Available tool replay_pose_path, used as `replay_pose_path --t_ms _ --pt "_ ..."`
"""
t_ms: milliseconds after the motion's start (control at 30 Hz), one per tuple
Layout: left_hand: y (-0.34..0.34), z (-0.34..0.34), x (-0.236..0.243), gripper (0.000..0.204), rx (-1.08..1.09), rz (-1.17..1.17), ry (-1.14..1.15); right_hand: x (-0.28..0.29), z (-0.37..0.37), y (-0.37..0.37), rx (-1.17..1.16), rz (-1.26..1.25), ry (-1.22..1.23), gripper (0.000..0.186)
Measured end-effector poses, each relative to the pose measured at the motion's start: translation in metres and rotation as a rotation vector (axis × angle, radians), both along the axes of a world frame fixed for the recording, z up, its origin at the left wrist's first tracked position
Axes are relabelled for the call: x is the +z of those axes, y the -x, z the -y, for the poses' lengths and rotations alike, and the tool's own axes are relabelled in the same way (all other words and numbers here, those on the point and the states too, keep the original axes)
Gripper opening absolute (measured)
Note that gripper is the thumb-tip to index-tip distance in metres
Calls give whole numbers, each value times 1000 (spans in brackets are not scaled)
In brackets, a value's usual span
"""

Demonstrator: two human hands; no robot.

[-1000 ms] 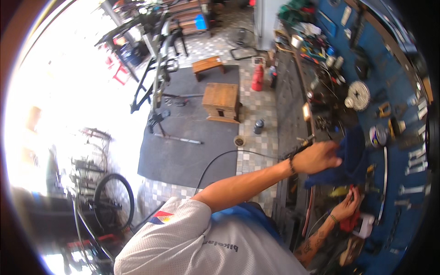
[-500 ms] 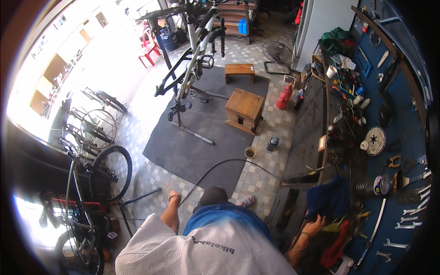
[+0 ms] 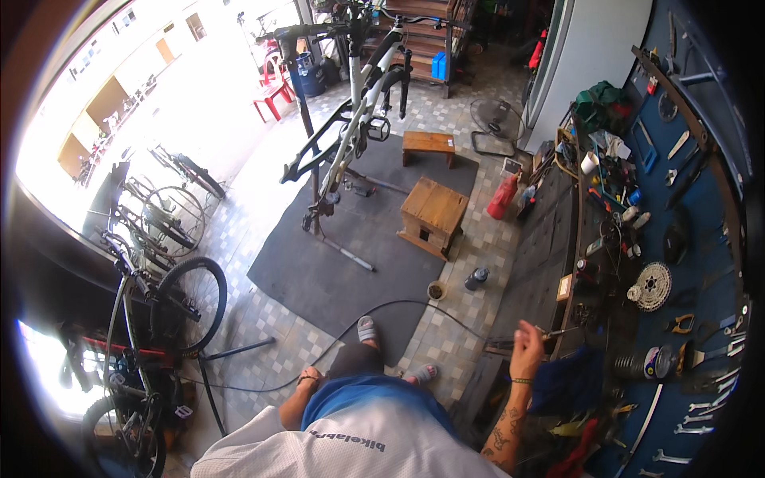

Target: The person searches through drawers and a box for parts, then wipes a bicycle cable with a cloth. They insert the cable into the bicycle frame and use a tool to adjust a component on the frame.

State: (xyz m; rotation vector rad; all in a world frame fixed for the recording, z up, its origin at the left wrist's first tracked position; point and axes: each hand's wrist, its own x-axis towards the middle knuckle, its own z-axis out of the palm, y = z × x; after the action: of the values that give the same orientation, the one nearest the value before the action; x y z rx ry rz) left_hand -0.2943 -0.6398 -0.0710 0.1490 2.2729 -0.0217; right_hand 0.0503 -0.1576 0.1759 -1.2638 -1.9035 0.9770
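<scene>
Standing beside the desk (image 3: 550,239), I hold my hands well apart, left hand (image 3: 309,375) low beside my dark shorts (image 3: 356,362) and right hand (image 3: 526,350) raised, loosely bent, just left of the dark-blue cloth (image 3: 567,384) on the desk, though whether either grips anything I cannot tell.

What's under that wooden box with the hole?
The dark mat shows beside the wooden box and seems to run beneath it. Whatever the base covers can't be seen.
</scene>
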Motion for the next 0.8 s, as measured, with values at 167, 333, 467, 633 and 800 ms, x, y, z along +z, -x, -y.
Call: replay_pose_path --t_ms 167,333,467,633,800 --pt "47 -48 32 40 199 -95 -237 -24 24 77 241 192 65 26" --pt "100 -97 15 30 200 -12 -547 -26 71 155 376 176 267 29" --pt "150 -86 -13 27 509 198 -584 -33 92 202 504 315 397 35" --pt "183 -69 -15 27 558 295 -595 -57 88 224 462 549 431 46" --pt "239 -11 -51 30 915 690 -721 -62 77 237 415 592 434 49"
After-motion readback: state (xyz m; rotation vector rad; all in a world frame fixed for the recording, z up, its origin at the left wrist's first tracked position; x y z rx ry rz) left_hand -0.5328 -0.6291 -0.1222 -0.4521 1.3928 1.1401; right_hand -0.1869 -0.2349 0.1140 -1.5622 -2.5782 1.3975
